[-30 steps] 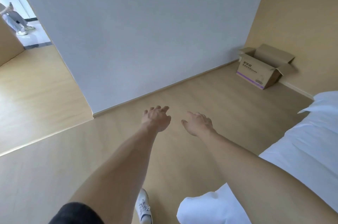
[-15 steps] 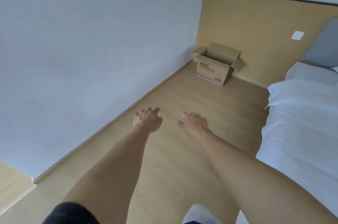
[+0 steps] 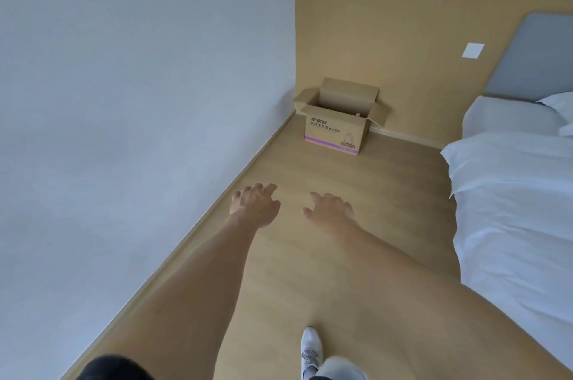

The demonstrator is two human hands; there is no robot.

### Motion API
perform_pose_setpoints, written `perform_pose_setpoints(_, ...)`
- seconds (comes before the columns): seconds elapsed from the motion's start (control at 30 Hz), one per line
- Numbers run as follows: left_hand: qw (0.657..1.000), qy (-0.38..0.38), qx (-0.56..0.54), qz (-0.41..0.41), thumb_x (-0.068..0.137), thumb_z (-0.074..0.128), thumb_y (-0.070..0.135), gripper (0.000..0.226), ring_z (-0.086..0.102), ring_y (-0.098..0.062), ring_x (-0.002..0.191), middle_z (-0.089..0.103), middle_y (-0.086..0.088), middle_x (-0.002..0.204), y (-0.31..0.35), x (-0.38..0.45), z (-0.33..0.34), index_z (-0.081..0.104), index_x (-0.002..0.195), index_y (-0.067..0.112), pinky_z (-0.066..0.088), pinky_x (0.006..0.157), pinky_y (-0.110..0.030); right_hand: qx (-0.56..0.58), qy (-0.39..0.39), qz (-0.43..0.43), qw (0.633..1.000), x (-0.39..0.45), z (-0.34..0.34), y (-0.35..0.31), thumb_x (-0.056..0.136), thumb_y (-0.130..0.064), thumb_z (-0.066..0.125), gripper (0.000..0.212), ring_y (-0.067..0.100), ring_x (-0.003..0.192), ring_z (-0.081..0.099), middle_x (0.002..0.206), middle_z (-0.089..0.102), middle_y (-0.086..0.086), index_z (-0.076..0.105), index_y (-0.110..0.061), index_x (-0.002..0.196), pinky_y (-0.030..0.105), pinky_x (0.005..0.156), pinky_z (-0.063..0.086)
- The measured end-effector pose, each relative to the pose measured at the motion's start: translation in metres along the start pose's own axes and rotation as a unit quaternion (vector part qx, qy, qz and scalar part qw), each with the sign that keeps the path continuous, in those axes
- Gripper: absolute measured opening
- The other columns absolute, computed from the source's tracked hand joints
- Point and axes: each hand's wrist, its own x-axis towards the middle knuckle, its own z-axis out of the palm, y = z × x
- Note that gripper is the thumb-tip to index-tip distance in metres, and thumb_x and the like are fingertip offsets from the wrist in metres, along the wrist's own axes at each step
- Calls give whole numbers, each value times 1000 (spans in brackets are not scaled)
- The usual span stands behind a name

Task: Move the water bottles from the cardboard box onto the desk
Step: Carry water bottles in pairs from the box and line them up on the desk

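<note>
Both hands are stretched out in front over the floor, holding nothing: left hand (image 3: pixel 255 204) has its fingers loosely spread, palm down, and right hand (image 3: pixel 330 209) next to it is much the same, fingers relaxed and a bit fanned out. They're near each other but not touching.

Going left to right: plain white wall (image 3: pixel 124 100) takes up the whole left side, with a baseboard running along the wood floor (image 3: pixel 356 181) toward the far corner. Tucked right in that corner sits the cardboard box (image 3: pixel 336 128), well apart from the hands. It's plain brown, flaps folded open, with dark printed lettering on the front face and a purple stripe along the bottom edge, plus a small drawing near the lower right of that face. It stands upright against the tan wall panel (image 3: pixel 387 45), which has a little white square plate (image 3: pixel 473 50) on it. Further right is a bed (image 3: pixel 511 209) with white bedding and a grey headboard (image 3: pixel 533 57).

Hard to see stuff: the inside of the box is mostly hidden from this angle, just a tiny pale thing pokes up near the right inner edge, too small to say what it is. Desk isn't in frame. Down at the bottom edge a white sneaker (image 3: pixel 311 347) shows, with the leg cut off by the frame.
</note>
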Motion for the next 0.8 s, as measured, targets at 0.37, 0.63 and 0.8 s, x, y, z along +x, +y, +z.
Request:
perform_pose_setpoints(0.37, 1000, -7, -8, -10, 102, 36, 42, 53, 38, -27, 140, 43, -1, 152, 6, 229, -62, 31, 154, 34, 28, 115, -44, -5, -8, -4, 1000, 216, -86, -6, 99, -49, 38, 50, 29, 131, 45, 138, 52, 10, 42, -29, 144, 43, 104, 33)
perform_pose_setpoints(0.63, 999, -12, 6, 48, 103, 36, 39, 50, 40, -28, 138, 45, -2, 150, 16, 396, -86, 34, 153, 32, 30, 112, -43, 14, -8, 37, 999, 361, -122, 1, 99, -48, 35, 51, 33, 131, 45, 143, 51, 13, 37, -31, 147, 45, 105, 35)
perform_pose_setpoints(0.8, 994, -8, 5, 112, 102, 38, 35, 49, 42, -27, 136, 47, -4, 148, 20, 512, -112, 38, 150, 28, 31, 110, -43, 32, 18, 89, 995, 461, -155, -2, 99, -48, 37, 52, 29, 138, 41, 151, 46, 7, 39, -31, 148, 45, 110, 31)
